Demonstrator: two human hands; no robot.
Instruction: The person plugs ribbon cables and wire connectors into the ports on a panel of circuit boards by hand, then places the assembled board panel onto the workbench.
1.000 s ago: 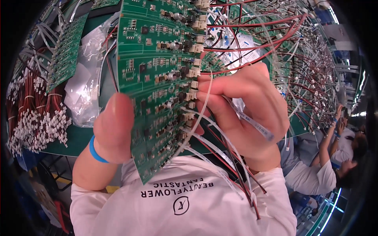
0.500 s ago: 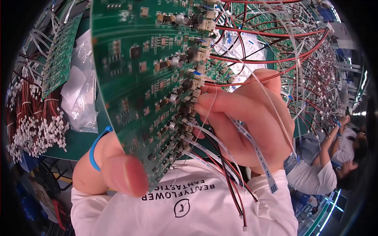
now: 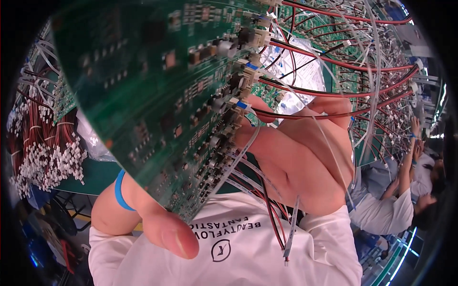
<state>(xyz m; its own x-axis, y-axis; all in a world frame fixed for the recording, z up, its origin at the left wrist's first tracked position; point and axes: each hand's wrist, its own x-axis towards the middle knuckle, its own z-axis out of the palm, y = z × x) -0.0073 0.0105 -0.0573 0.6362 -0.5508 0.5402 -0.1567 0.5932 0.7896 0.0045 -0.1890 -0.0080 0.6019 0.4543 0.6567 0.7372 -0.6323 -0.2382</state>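
Observation:
A large green circuit board (image 3: 152, 114) stands steeply tilted close in front of me. My left hand (image 3: 164, 229) holds it at the lower edge, its thumb in front and its other fingers hidden behind. Along the board's right edge runs a row of cream connectors (image 3: 250, 76), some with red-and-black cables (image 3: 329, 94) or white flat cables (image 3: 241, 178). At that row the fingers of my right hand (image 3: 305, 157) are bent and pressed together; their tips are partly behind the edge, so what they pinch is hidden. Blue ends show on the flat cables in the upper connectors.
Bundled cables with white plugs (image 3: 52, 157) hang at the left beside a clear plastic bag (image 3: 93, 138). More wired boards (image 3: 346, 71) and a silvery bag (image 3: 300, 71) lie behind my right hand. Co-workers (image 3: 386, 200) sit at the far right.
The board has come closer and turned, its upper part swinging left. My left thumb has moved down and right with it. My right hand stays at the connector row, now seen more side-on.

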